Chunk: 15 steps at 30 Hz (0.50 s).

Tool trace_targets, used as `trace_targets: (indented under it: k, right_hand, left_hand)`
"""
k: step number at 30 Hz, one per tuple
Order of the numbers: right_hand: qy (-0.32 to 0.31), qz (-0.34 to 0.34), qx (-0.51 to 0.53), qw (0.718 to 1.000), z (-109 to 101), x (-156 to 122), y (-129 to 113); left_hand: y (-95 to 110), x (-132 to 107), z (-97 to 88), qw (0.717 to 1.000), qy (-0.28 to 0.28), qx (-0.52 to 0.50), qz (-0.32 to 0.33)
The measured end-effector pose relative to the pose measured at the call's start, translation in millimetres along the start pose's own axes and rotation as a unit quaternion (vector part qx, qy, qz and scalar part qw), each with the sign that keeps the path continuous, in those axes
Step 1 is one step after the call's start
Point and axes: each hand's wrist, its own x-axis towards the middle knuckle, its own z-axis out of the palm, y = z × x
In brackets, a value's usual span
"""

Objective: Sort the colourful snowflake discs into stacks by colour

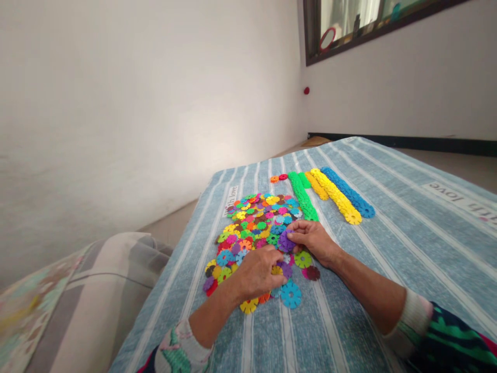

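A spread-out pile of flat, notched plastic discs in many colours [246,223] lies on a striped cloth. My right hand [312,239] pinches purple notched discs [286,241] between thumb and fingers at the pile's right side; how many is hard to tell. Low over the near part of the pile is my left hand [261,270], its thumb and forefinger apart around a yellow disc [276,270]. Just beyond those fingertips lies a loose purple disc [287,270]. A large blue disc [291,294] rests nearer to me, and a lime green one [303,259] below my right hand.
Past the pile run overlapping rows of sorted discs: green [303,199], orange-yellow [319,185], yellow [336,197] and blue [347,191]. An orange disc [275,179] and a red disc [283,176] sit left of them. Grey striped fabric [101,295] bulges at left; walls stand behind.
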Motion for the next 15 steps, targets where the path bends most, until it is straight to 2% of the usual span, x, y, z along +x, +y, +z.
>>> trace_targets:
  k: [15]
  right_hand:
    - [0.002,-0.002,-0.002,1.000,0.4,-0.8,-1.2]
  left_hand:
    - [4.5,-0.3,-1.5,1.000,0.005,-0.005,-0.016]
